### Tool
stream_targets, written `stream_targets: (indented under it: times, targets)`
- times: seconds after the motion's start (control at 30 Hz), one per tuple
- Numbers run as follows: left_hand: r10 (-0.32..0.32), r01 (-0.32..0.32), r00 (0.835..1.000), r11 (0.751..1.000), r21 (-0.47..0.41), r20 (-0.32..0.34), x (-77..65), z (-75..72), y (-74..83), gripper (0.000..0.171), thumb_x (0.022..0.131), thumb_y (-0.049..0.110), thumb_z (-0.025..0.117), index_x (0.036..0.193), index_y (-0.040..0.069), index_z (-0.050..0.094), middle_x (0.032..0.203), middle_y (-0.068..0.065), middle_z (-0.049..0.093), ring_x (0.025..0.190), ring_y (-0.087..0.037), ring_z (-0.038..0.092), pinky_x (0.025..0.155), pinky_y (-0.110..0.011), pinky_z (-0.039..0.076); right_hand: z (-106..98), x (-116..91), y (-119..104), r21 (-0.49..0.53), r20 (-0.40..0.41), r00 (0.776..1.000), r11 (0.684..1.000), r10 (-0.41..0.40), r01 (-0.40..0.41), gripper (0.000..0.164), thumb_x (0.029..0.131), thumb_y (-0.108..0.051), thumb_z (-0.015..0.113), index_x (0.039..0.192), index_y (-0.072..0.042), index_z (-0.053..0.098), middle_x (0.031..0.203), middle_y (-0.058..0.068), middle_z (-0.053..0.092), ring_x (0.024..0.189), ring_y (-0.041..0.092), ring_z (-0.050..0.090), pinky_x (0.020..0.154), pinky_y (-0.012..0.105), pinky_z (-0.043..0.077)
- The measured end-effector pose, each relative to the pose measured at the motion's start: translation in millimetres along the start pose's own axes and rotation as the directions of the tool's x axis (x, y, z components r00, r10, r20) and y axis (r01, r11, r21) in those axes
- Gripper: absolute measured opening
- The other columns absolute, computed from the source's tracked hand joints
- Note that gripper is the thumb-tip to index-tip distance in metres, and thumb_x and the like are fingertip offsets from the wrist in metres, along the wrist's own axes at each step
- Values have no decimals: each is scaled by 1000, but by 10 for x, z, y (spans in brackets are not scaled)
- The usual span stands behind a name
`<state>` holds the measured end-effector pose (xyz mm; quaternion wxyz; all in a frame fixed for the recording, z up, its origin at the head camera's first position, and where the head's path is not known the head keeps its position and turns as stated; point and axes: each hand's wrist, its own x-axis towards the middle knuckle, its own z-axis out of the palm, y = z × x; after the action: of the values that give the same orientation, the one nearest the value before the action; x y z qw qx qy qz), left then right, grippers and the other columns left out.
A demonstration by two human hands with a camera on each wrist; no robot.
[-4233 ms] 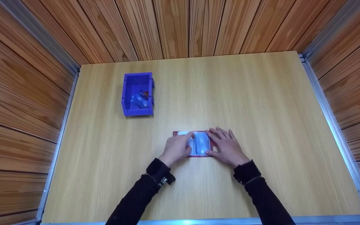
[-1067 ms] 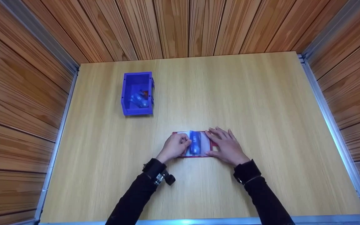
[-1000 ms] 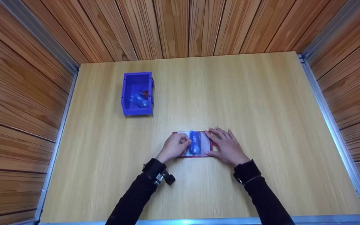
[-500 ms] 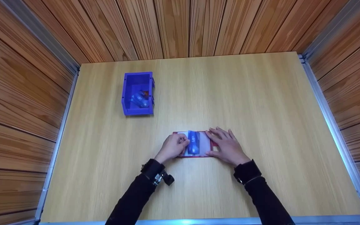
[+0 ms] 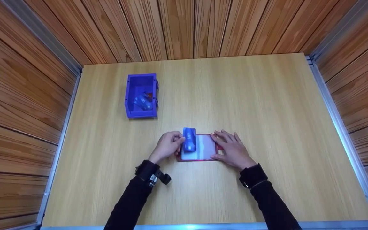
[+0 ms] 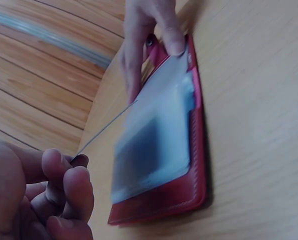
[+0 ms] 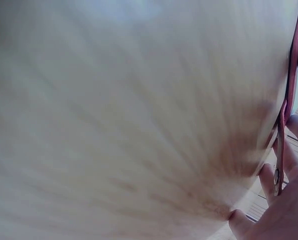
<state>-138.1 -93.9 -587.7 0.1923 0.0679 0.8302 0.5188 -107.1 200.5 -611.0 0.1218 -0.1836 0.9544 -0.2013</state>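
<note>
My left hand (image 5: 167,145) pinches a blue card (image 5: 189,139) between thumb and fingers. The card is above the left part of an open red card holder (image 5: 197,160) with clear sleeves (image 5: 205,147). In the left wrist view, the card (image 6: 105,126) shows edge-on as a thin line, apart from the sleeves. My right hand (image 5: 232,150) rests at the holder's right end, fingers spread, with the thumb and index fingertip at its edge. A red snap strap (image 6: 158,51) lies beneath that hand. The right wrist view shows mostly blurred tabletop.
A blue plastic bin (image 5: 140,80) stands at the back left of the wooden table (image 5: 251,95). Inside it lie a bluish clear object (image 5: 143,102) and something small and orange-red (image 5: 149,95). Wooden walls (image 5: 177,30) enclose the back and both sides.
Earlier the blue card lay over the holder's sleeves. My left hand has drawn it leftward, then up and away from them. My right hand has stayed at the holder's right end.
</note>
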Motion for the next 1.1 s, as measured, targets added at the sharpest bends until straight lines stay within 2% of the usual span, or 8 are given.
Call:
stream_targets:
  times: [0.2,0.37,0.47,0.67,0.93,1.03,1.1]
  targets:
    - [-3,0,998,999,-45,-67,2,-229,-8,18,105,17,62,89,8,65,56,4,55,50,-13,55,49,-24,39,9,-3,1,-2,3,1000,1000,-1,1,87,87,-51,78,159,-19,41,165,8,39,157,36,26,126,63,9]
    - [-41,24,989,993,-118,-142,13,-410,-16,14,105,16,62,95,6,67,59,1,57,53,-18,57,52,-26,46,9,-4,9,7,-3,1000,1000,2,-2,87,87,-51,79,159,-18,42,165,8,39,157,36,26,126,63,8]
    - [-56,24,977,988,-156,-206,27,-507,-31,14,105,14,61,96,5,66,60,0,57,52,-19,56,51,-26,48,15,0,16,9,-4,1000,1000,2,-2,87,87,-51,78,159,-19,41,165,8,39,157,35,26,126,62,8]
    - [-44,-5,948,988,-153,-314,53,-697,-67,16,105,14,60,94,3,64,60,2,56,49,-15,54,48,-23,45,32,-1,32,-1,-9,1000,1000,-3,3,87,87,-51,78,159,-18,42,165,8,39,156,36,26,126,63,10]
    - [-52,-26,922,980,-195,-383,86,-928,-103,16,106,15,59,97,2,64,63,-1,56,52,-16,54,48,-24,46,17,-2,20,7,20,1000,1000,18,-19,87,88,-54,76,160,-21,39,167,6,36,158,35,23,127,61,6]
    - [-64,-34,901,975,-218,-429,101,-1009,-119,15,105,13,60,97,1,64,64,-4,57,52,-15,53,48,-23,46,14,-1,16,-2,17,1000,1000,16,-16,87,88,-53,76,160,-20,39,166,7,37,157,36,24,126,62,7]
    - [-80,-33,880,973,-228,-468,115,-1065,-127,15,105,13,60,97,2,64,64,-4,57,51,-13,53,48,-22,46,16,1,16,-8,13,1000,1000,13,-13,87,88,-53,76,160,-20,40,166,7,37,157,36,24,126,62,7]
